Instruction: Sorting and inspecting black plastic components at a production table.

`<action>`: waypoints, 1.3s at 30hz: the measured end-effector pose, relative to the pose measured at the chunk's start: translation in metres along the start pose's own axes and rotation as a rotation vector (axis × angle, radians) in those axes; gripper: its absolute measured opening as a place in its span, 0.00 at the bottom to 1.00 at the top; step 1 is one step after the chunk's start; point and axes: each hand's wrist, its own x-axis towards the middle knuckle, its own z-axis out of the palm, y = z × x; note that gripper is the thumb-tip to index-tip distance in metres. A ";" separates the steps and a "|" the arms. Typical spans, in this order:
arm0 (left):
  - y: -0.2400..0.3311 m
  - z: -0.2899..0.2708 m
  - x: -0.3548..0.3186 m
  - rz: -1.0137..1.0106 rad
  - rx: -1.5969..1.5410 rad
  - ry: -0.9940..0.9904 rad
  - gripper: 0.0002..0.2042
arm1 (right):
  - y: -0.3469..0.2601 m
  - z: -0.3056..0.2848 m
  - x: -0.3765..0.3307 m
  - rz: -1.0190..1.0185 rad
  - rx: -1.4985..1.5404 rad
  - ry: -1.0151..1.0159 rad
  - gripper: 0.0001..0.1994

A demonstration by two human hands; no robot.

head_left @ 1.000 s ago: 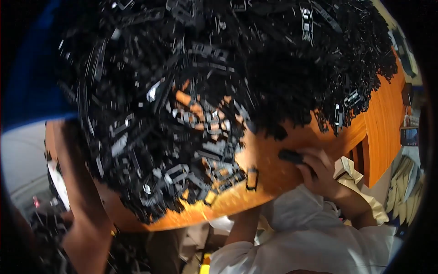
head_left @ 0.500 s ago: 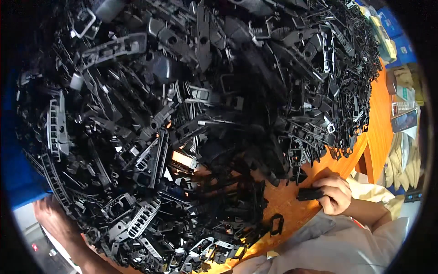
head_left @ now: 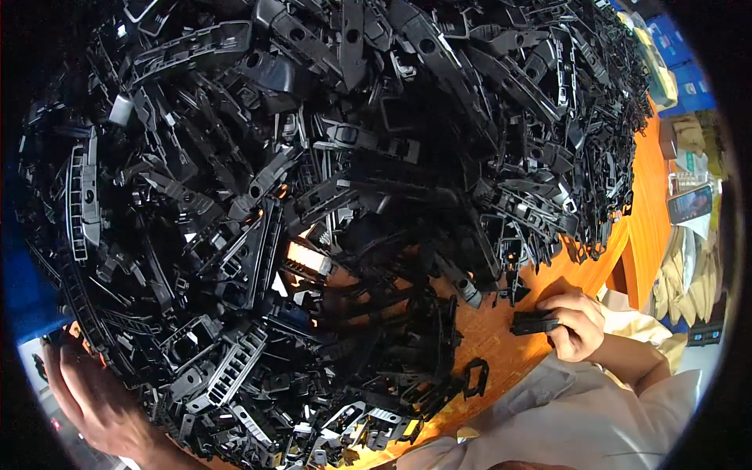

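Observation:
My right hand (head_left: 576,325) rests by the orange table edge at the right, thumb and fingers closed on a black plastic clip-like part (head_left: 533,322). At the lower left, my left hand (head_left: 98,399) is beside the outer edge of a big heap of black plastic parts (head_left: 235,368). Its fingers point upward and are partly bent. Dark bits show past its fingertips, seemingly a black plastic part (head_left: 41,366) in the grip, mostly hidden. The heap mixes long slotted brackets, clips and small frames.
The orange tabletop (head_left: 501,337) shows between heap and body, with a small black frame (head_left: 475,379) near its edge. A phone (head_left: 691,205), beige gloves (head_left: 680,283) and blue bins (head_left: 689,82) are at the far right. A blue surface (head_left: 35,298) borders the left.
My left hand has shifted a little down and turned, and dark bits now show at its fingers. My right hand keeps its place, with its black part tilted slightly differently.

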 end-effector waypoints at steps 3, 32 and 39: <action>0.013 -0.012 0.000 -0.220 -0.246 -0.009 0.11 | -0.001 0.000 -0.001 -0.006 -0.009 -0.013 0.06; 0.310 -0.176 -0.154 -0.058 -1.739 -0.565 0.10 | 0.003 0.003 -0.008 0.209 0.818 0.166 0.04; 0.267 -0.213 -0.116 -0.868 -2.335 -0.171 0.09 | -0.053 -0.018 -0.021 0.340 1.179 -0.119 0.03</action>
